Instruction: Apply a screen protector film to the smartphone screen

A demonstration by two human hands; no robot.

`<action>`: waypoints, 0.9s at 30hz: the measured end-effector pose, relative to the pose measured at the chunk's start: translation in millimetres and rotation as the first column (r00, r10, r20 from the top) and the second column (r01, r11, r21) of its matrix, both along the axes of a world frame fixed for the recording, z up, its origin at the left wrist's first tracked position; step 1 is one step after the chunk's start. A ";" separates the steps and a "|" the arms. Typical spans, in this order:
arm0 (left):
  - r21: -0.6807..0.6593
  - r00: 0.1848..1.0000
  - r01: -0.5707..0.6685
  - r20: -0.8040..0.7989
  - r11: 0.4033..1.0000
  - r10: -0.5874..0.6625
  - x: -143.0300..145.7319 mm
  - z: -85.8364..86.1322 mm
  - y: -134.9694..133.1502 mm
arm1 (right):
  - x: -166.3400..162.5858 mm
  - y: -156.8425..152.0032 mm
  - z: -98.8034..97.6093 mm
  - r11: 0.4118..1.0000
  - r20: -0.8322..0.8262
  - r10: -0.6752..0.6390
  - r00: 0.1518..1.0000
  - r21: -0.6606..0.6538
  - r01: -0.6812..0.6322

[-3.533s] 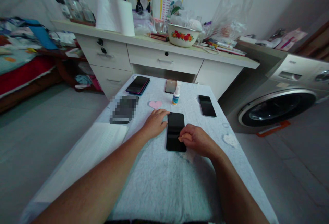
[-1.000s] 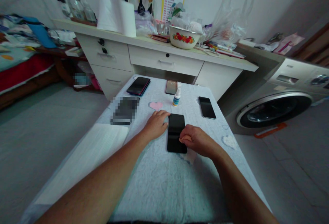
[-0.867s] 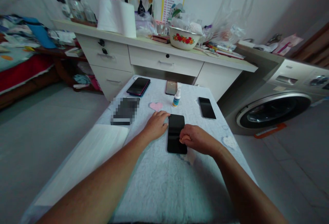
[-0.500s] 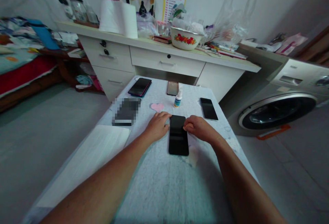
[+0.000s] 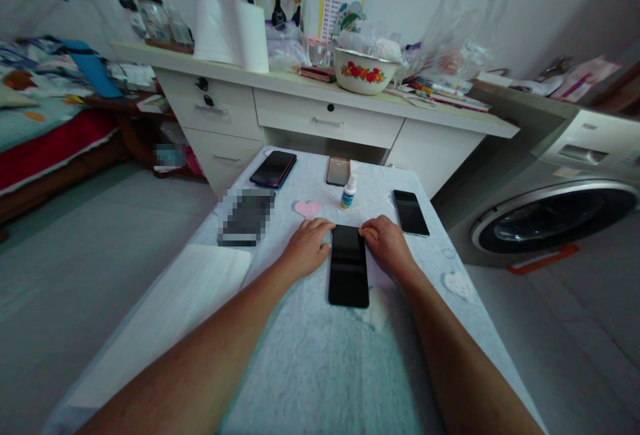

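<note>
A black smartphone [image 5: 349,268] lies face up on the table in front of me, its dark screen reflecting faint bands. My left hand [image 5: 309,246] holds its upper left edge, fingertips at the top corner and thumb against the side. At the upper right corner, the bent fingers of my right hand [image 5: 386,242] grip the edge. Just beyond the phone stands a small white spray bottle [image 5: 349,194] with a blue label. A pink heart [image 5: 307,208] shows on the table surface ahead of my left hand.
Around the table [image 5: 310,355] lie another phone [image 5: 411,212] at right, a dark phone [image 5: 273,168] at far left, a phone case [image 5: 339,171], a pixelated dark item [image 5: 247,217] and a white sheet [image 5: 175,308]. Behind are a desk [image 5: 295,98] and a washing machine [image 5: 550,175].
My right hand has shifted up along the phone's right edge to its top corner, its fingers reaching further forward. My left hand stays at the left edge. The view has turned slightly.
</note>
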State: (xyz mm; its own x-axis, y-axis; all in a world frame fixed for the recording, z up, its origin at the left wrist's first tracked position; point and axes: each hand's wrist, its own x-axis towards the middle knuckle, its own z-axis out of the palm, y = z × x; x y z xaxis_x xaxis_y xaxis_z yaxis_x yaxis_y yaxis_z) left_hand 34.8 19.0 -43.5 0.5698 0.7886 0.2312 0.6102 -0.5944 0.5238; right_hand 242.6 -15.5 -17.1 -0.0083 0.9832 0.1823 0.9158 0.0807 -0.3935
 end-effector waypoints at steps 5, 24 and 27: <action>0.006 1.000 0.001 0.003 1.000 -0.001 -0.1 -1.2 0.6 | -3.8 1.1 -0.5 1.000 0.005 -0.017 1.000 0.023 0.017; 0.003 1.000 -0.008 -0.005 1.000 0.008 0.1 -0.1 0.7 | -29.6 17.3 19.3 0.990 0.251 0.044 0.967 -0.144 -0.008; 0.003 1.000 -0.006 0.001 1.000 0.006 0.7 1.7 0.6 | -36.8 17.3 18.4 0.992 0.246 0.045 0.968 -0.128 -0.014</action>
State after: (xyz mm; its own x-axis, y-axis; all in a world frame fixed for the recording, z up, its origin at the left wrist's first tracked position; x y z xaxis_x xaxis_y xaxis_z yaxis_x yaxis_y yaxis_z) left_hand 35.5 19.6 -41.8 0.5646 0.7914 0.2346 0.6131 -0.5923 0.5228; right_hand 205.9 1.8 1.3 -0.0669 0.9966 0.0474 0.9839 0.0738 -0.1630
